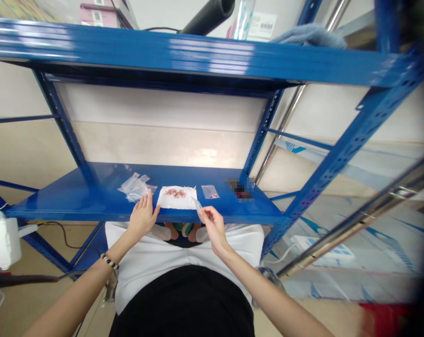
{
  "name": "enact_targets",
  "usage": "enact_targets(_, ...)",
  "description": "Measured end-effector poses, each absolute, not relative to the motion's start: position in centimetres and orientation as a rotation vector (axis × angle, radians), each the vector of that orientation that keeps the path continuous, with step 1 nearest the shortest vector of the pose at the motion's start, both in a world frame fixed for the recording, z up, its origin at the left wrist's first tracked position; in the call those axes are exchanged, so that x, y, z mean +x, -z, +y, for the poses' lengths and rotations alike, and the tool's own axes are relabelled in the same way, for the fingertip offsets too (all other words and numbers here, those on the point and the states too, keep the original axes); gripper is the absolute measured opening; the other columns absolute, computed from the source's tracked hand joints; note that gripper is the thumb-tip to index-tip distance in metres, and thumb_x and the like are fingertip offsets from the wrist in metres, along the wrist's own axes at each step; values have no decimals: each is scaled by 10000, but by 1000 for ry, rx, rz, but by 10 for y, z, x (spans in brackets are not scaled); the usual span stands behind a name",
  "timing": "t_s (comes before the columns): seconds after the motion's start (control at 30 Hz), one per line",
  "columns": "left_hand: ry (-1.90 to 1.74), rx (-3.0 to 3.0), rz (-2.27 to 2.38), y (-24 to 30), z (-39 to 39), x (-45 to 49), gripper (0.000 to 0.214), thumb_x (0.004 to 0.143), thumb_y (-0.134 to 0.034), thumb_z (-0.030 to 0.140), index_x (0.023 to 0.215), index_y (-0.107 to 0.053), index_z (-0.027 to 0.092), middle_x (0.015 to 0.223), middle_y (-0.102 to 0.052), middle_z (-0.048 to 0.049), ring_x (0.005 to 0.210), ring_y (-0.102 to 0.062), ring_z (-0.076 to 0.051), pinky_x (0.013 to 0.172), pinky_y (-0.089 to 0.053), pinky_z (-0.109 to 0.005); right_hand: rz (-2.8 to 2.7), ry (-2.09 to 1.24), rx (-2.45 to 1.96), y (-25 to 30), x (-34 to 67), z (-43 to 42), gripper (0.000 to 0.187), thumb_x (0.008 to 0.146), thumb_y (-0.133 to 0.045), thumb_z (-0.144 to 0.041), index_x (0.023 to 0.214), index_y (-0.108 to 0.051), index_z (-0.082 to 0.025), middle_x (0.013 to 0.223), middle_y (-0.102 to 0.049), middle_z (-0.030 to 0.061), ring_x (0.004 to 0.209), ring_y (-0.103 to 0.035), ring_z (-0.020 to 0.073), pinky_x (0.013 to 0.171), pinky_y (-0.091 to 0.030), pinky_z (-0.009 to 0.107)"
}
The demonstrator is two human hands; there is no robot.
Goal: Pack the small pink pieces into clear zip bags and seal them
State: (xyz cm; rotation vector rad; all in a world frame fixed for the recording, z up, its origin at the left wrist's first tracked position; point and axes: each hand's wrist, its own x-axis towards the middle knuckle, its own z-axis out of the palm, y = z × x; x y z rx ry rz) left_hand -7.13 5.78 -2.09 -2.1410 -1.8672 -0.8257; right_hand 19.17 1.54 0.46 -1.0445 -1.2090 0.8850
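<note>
A white cloth [177, 197] printed or embroidered with a pink floral pattern lies at the front edge of the blue metal shelf [75, 203]. My left hand [142, 217] rests with its fingertips at the cloth's left edge and holds nothing. My right hand [214, 227] pinches a narrow clear plastic sleeve [197, 207] beside the cloth's right corner. A small clear bag with red contents [210, 192] lies just behind it. Crumpled clear plastic bags [135, 188] lie left of the cloth.
A pixelated dark object [239, 189] sits at the shelf's right end. Blue perforated rack uprights [355, 140] and an upper shelf [163, 56] frame the view. A white power adapter [5, 242] hangs at the left, and a steel pole [359, 224] crosses the right.
</note>
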Motion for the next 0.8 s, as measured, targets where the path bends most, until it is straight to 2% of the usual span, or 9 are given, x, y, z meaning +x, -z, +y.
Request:
enact_targets(0.1, 1001, -2126, -1877, 16, 58, -67, 720, 968, -370, 441, 1519, -161, 27, 1505, -320, -284, 1422, -265, -386, 1090, -316, -552, -1138, -976, -1042, 3, 189, 8, 306, 803, -654, -495, 831, -592, -197, 769, -629, 22, 712, -576, 169, 615, -426, 263)
enact_targets(0.2, 1310, -2156, -1719, 2, 44, -54, 683, 970, -389, 394, 1530, -159, 77, 1571, -202, -228, 1466, -147, -342, 1150, -217, -539, -1108, -1017, -1012, 3, 188, 4, 311, 826, -629, -505, 870, -567, -204, 819, -646, 39, 746, -599, 178, 613, -447, 265)
enact_targets(0.23, 1437, -2180, -1669, -4, 37, -48, 660, 971, -394, 378, 1532, -173, 109, 1573, -215, -207, 1462, -174, -324, 1155, -218, -522, -1116, -1014, -996, 2, 187, 3, 300, 837, -621, -496, 880, -558, -206, 809, -638, 34, 729, -593, 172, 607, -445, 263)
enact_targets(0.3, 1702, -2324, -1626, -11, 22, -33, 581, 974, -405, 370, 1505, -277, 175, 1483, -407, -167, 1375, -374, -285, 1115, -319, -463, -1157, -989, -964, 0, 184, 1, 262, 855, -616, -458, 891, -544, -209, 795, -613, 21, 706, -576, 159, 612, -444, 261)
enact_targets(0.37, 1937, -2554, -1684, -13, 10, -18, 468, 973, -410, 404, 1378, -476, 179, 1230, -624, -135, 1127, -593, -254, 956, -469, -396, -1228, -943, -936, -2, 180, -2, 222, 857, -627, -410, 900, -544, -209, 825, -597, 17, 744, -574, 158, 665, -453, 266)
enact_targets(0.4, 2024, -2670, -1717, -12, 5, -12, 428, 966, -419, 432, 1261, -579, 166, 1116, -670, -121, 1008, -638, -243, 863, -509, -360, -1273, -918, -927, -2, 178, -4, 206, 855, -634, -388, 905, -549, -208, 851, -594, 20, 781, -575, 162, 702, -457, 271)
enact_targets(0.5, 2325, -2796, -1813, -5, 0, -2, 404, 927, -483, 487, 980, -676, 136, 870, -696, -87, 790, -657, -207, 681, -514, -283, -1389, -874, -932, 2, 174, -10, 179, 853, -635, -354, 917, -562, -204, 899, -595, 31, 847, -569, 178, 756, -452, 283)
enact_targets(0.6, 2687, -2661, -1877, -1, 2, -6, 422, 915, -496, 512, 897, -651, 120, 787, -682, -82, 690, -647, -181, 596, -487, -255, -1440, -865, -955, 6, 175, -14, 167, 858, -618, -343, 933, -561, -206, 904, -600, 36, 842, -562, 184, 740, -446, 285)
enact_targets(0.8, 2474, -2896, -1933, 0, 13, -21, 335, 834, -654, 452, 811, -663, 118, 705, -679, -54, 607, -618, -142, 550, -454, -229, -1602, -866, -971, 10, 180, -4, 136, 869, -561, -306, 915, -642, -206, 910, -622, 44, 791, -555, 181, 728, -444, 290)
